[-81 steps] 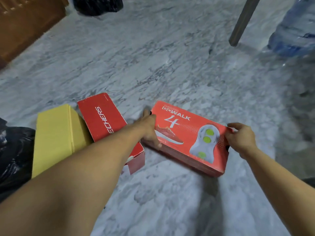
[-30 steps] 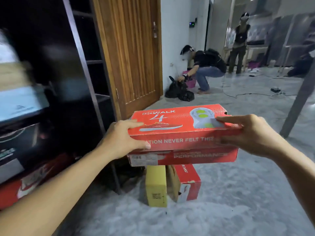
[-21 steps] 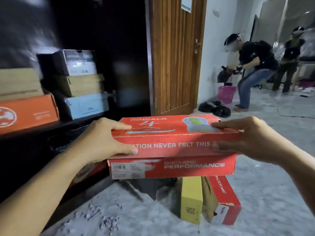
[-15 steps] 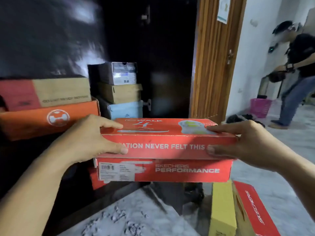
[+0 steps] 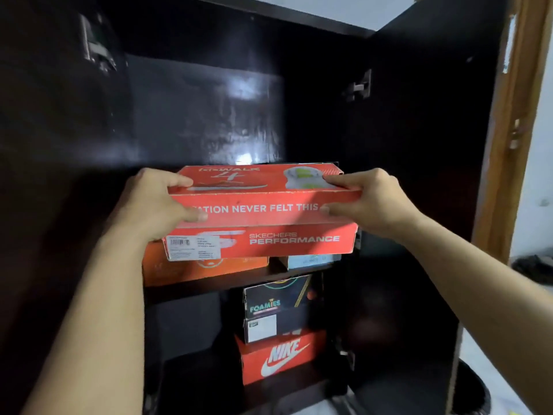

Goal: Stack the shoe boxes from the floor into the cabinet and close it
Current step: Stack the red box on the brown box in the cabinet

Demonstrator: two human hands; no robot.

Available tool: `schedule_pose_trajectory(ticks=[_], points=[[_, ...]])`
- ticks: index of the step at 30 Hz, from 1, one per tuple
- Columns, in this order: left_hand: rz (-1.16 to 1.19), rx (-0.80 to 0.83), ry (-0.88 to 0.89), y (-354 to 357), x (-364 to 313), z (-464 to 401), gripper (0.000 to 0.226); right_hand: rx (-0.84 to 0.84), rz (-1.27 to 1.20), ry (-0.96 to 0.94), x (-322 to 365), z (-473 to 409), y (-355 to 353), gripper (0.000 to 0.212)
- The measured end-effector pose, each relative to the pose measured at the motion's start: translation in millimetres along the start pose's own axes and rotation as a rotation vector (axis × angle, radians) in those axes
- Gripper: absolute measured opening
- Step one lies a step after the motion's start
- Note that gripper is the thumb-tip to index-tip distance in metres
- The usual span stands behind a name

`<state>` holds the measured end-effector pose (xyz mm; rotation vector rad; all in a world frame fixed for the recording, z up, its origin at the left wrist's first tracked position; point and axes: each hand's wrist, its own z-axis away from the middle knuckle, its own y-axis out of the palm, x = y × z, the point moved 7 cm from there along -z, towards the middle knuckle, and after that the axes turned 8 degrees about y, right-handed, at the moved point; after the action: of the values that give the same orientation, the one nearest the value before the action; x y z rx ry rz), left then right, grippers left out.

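Mid-frame before the open cabinet (image 5: 419, 130), my left hand (image 5: 152, 205) and right hand (image 5: 371, 202) clamp the red shoe box (image 5: 263, 217) by its ends; I judge it light, stiff cardboard, lid liable to lift.

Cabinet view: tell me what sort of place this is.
Probably a home storage spot: a dark cabinet with open doors, shelves stacked with shoe boxes like the Nike box, beside a wooden door frame.

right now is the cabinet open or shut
Open: the cabinet doors are swung aside, the stacked boxes inside show, and both hands hold the red Skechers box before it.
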<state>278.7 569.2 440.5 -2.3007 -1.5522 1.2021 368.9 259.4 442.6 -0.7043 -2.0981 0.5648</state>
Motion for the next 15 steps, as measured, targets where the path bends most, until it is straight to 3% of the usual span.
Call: schedule_pose_trajectory(ticks=[7,15], points=[[-0.019,-0.132,0.024,-11.2,7.6,-80.7,0.078,-0.066,-0.111,-0.035,31.9,-93.5,34.3,0.053],[-0.079,-0.195,-0.005,-1.2,44.8,-161.3,0.075,-0.066,-0.218,-0.028,51.8,-198.1,97.1,0.062]])
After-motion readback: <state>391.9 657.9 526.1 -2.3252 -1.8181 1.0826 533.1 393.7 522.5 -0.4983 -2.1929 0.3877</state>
